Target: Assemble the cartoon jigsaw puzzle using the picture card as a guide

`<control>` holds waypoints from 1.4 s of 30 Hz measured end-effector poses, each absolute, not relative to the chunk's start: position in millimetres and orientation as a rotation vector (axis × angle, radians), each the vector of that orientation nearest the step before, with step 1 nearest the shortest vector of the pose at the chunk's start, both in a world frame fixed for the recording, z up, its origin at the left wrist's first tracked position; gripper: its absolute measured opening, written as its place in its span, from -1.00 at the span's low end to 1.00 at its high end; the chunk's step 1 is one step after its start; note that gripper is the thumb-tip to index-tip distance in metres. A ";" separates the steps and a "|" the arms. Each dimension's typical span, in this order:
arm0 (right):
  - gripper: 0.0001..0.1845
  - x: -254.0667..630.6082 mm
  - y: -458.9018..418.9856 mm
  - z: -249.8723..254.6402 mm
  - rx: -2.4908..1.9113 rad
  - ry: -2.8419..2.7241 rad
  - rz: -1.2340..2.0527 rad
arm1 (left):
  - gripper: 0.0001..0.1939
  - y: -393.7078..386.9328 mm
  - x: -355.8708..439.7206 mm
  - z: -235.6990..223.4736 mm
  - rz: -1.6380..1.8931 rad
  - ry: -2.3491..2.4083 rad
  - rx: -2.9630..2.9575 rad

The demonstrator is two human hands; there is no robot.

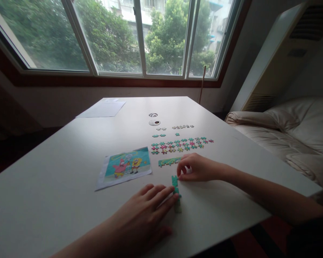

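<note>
My left hand (153,206) lies with its fingers stretched out, the fingertips resting on a short upright strip of joined green jigsaw pieces (174,181). At the upper right side of that strip, my right hand (195,167) has thumb and forefinger closed in a pinch on a jigsaw piece, mostly hidden by the fingertips. Just beyond lies a horizontal strip of joined green and yellow pieces (167,162), its right end covered by my right hand. Left of the strips is a printed cartoon picture (127,164) on white paper.
Loose jigsaw pieces (180,145) lie in rows beyond the strips, with pale ones (183,127) farther back. Two small round objects (154,122) sit behind them. White paper (102,109) lies at the table's far left. A sofa (280,129) stands on the right.
</note>
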State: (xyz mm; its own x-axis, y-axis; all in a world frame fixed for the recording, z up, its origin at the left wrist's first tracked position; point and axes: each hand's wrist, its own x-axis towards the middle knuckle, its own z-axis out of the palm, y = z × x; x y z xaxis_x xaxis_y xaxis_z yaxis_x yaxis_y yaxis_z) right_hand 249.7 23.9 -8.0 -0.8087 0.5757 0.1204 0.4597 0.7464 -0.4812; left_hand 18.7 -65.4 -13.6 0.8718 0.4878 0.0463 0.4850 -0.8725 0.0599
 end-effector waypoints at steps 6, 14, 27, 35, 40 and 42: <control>-0.91 245.3 20.2 -11.3 -0.840 -2.691 0.662 | -0.55 -47.1 5.3 -22.7 0.218 1.032 3.000; -0.93 235.8 17.9 -10.1 -0.850 -2.747 0.629 | -0.63 -14.3 -7.7 -37.3 0.342 1.328 2.897; -0.89 212.9 41.2 -26.1 -0.863 -2.663 0.483 | -0.61 -11.9 -5.8 -38.3 0.360 1.321 2.817; -0.88 212.7 41.5 -27.1 -0.897 -2.650 0.437 | -0.60 -12.2 -5.5 -40.4 0.368 1.321 2.812; -0.88 212.9 41.7 -28.3 -0.886 -2.651 0.403 | -0.61 -12.6 -5.4 -40.6 0.393 1.307 2.813; -0.89 212.7 41.4 -27.4 -0.882 -2.654 0.385 | -0.61 -13.1 -5.6 -40.3 0.403 1.306 2.813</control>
State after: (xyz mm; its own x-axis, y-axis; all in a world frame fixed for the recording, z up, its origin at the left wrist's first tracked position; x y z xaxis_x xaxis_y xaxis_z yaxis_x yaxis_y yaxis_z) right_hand 212.7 41.4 -27.4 -0.7593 0.6155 0.2114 0.5300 0.7733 -0.3481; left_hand -5.6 -13.1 -40.3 0.6180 0.7530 0.2261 0.7493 -0.6512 0.1203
